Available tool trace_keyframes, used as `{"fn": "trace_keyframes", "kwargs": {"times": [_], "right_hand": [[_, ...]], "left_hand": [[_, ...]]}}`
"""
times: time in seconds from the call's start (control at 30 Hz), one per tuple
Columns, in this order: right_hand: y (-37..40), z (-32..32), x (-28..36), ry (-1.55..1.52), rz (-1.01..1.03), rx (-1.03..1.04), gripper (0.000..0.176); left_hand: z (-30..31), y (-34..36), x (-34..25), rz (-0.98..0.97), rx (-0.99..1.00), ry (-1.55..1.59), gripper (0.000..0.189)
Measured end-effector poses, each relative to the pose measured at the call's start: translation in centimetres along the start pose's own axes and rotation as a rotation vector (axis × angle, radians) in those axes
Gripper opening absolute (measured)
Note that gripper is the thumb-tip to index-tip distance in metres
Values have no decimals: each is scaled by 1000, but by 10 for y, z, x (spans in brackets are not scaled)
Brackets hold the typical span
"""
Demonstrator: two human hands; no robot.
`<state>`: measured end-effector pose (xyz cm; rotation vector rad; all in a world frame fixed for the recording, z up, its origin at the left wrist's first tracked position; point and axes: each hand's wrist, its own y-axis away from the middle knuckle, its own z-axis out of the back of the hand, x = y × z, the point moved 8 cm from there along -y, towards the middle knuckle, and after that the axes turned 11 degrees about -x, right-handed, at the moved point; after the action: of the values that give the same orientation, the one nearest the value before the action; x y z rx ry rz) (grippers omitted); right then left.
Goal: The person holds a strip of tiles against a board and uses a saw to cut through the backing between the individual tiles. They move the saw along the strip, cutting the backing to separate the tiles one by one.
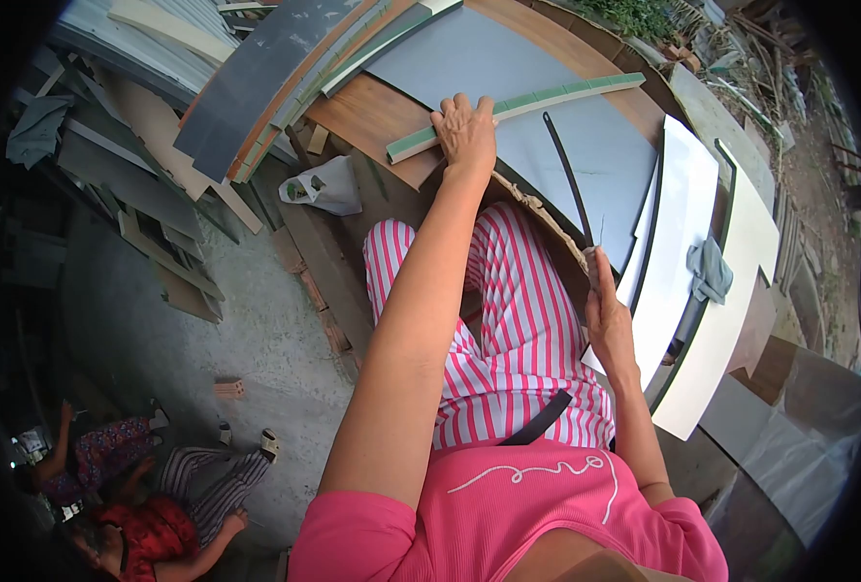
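Observation:
My left hand [466, 134] is closed over a long green-topped strip [566, 93], its fingers wrapped over the strip's upper edge. The strip lies across a grey board [537, 58] and a brown wooden board [362, 107]. On the right, my right hand [610, 315] grips the handle of a thin dark blade [568, 173], which points up and left over the grey board. Ragged pale material [537, 206] runs along the board's near edge, between my two hands.
White panels [687, 194] with a grey cloth [710, 272] lie at the right. A white bag [324, 186] sits left of my knees. Stacked boards [275, 78] stand at upper left. Two people [154, 524] sit at lower left near a brick [228, 389].

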<state>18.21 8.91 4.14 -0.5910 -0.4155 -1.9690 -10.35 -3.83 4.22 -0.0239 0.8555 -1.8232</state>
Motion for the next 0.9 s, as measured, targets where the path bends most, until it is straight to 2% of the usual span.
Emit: {"fn": "trace_keyframes", "kwargs": {"times": [0.03,0.1,0.23,0.33,0.5,0.53,0.57,0.67,0.7,0.77,0.9], "right_hand": [[-4,2,2,2,-3,-7,69],[-18,-2,8,16,-132,107,68],[-43,-16,27,25,131,-23,65],[-47,-17,36,9,123,-3,64],[-43,-31,22,25,59,29,64],[-41,-31,24,24,147,-28,65],[-38,-28,30,26,235,-86,65],[-33,-24,33,15,264,-112,64],[-34,-20,34,18,256,-118,64],[-37,-21,26,38,136,-4,64],[-38,-12,23,-30,189,-119,65]], "left_hand": [[0,1,-1,-5,-1,6,20],[1,0,0,-3,10,1,20],[-3,-1,3,-3,104,-10,27],[20,0,16,87,136,-10,32],[46,17,45,41,132,-99,30],[45,18,45,36,129,-97,29],[45,18,42,31,126,-92,28],[34,16,28,62,166,-44,26],[29,16,20,53,169,-38,26],[19,14,6,69,183,-40,25],[6,14,-12,90,198,-34,26]]}}
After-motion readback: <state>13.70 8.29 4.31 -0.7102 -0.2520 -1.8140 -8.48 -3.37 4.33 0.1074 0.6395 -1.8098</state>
